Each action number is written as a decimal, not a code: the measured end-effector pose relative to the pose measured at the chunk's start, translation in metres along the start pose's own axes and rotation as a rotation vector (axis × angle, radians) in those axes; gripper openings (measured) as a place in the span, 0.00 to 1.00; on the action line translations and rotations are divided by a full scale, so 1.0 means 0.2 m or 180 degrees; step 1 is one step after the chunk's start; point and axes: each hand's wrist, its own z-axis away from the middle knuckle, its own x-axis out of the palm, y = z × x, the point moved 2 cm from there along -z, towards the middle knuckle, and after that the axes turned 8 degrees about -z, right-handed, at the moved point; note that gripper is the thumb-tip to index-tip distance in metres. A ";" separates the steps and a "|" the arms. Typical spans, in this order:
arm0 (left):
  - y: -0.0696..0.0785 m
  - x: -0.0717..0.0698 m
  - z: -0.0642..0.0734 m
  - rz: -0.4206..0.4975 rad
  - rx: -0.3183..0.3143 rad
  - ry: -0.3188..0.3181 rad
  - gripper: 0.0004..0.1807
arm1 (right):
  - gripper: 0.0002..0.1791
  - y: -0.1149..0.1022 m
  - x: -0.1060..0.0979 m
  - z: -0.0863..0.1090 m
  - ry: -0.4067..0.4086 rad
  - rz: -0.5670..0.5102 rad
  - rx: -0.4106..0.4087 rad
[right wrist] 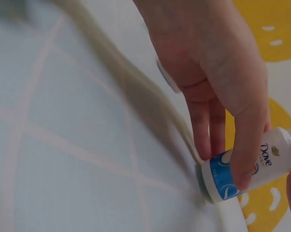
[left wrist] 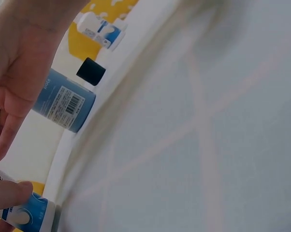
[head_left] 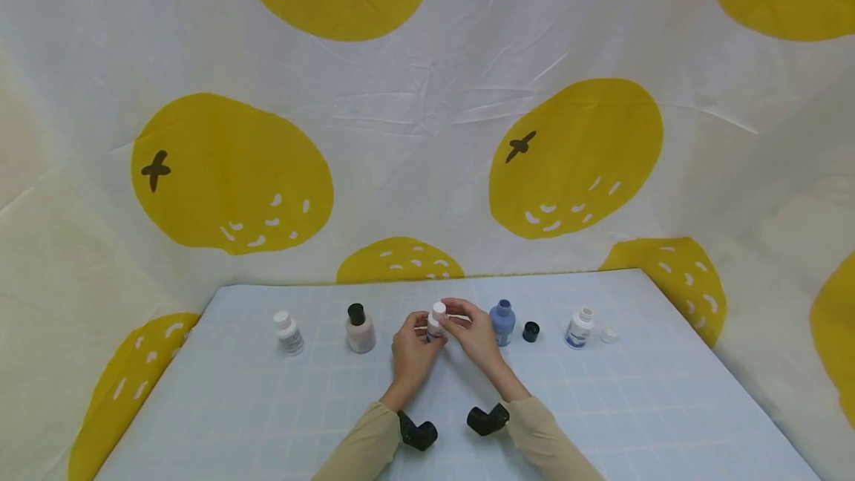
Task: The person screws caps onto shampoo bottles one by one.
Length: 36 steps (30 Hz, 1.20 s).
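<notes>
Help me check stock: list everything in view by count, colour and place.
Leftmost bottle: 1, white, tabletop's left side
Pinkish bottle: 1, pinkish, black-capped, left of hands
Held bottle: 1, white and blue, between hands
Open bottles: 2, blue and white, right of hands
Loose caps: 2, black and white, beside open bottles
Tabletop: 1, pale blue, beneath
Backdrop: 1, white and yellow, behind
Wrist devices: 2, black, at sleeve ends
Sleeves: 2, beige
Left hand: 1, holding bottle
Right hand: 1, at its top
</notes>
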 end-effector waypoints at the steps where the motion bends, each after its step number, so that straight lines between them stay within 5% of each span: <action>1: 0.00 0.00 0.00 -0.0004 -0.0001 0.0005 0.24 | 0.19 0.00 0.00 0.00 -0.0012 0.0003 0.0012; 16: -0.02 0.02 0.00 0.0040 0.0012 0.0116 0.24 | 0.18 -0.02 -0.03 0.02 -0.0139 0.0065 -0.0046; 27: 0.00 0.01 0.03 -0.0106 0.0020 -0.0001 0.24 | 0.17 0.15 -0.08 0.01 -0.0027 0.0298 -0.0164; 36: 0.02 -0.02 0.09 -0.0247 0.0106 0.0116 0.28 | 0.15 0.05 -0.11 0.09 0.0159 0.0499 -0.0485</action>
